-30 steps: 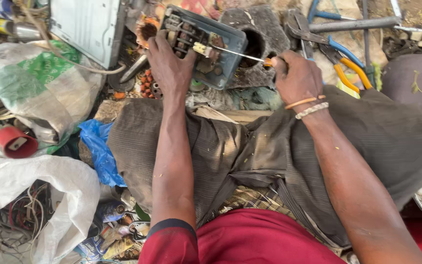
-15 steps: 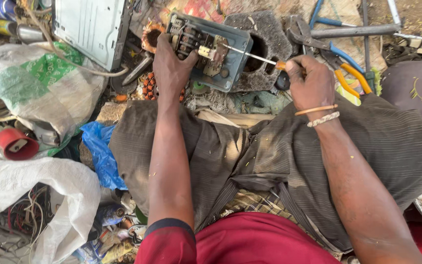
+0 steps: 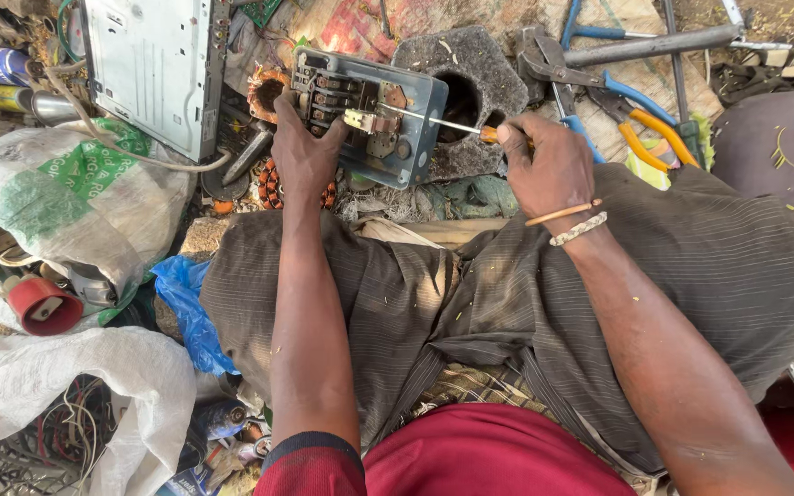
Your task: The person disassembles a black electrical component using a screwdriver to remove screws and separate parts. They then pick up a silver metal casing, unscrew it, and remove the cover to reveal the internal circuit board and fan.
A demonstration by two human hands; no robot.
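Note:
A grey metal switch box with exposed brass contacts lies tilted on the ground past my knees. My left hand grips its near left edge and holds it steady. In my right hand is a screwdriver with an orange handle; its thin shaft reaches left into the box, the tip at the brass parts near the middle. Two bangles sit on my right wrist.
A hexagonal stone block with a hole lies behind the box. Blue and orange pliers and a metal pipe lie at the right. A grey metal casing, plastic sacks, a red cap and copper windings crowd the left.
The view has shifted slightly; both hands stay on the box and screwdriver. The screwdriver tip has moved a little deeper into the box.

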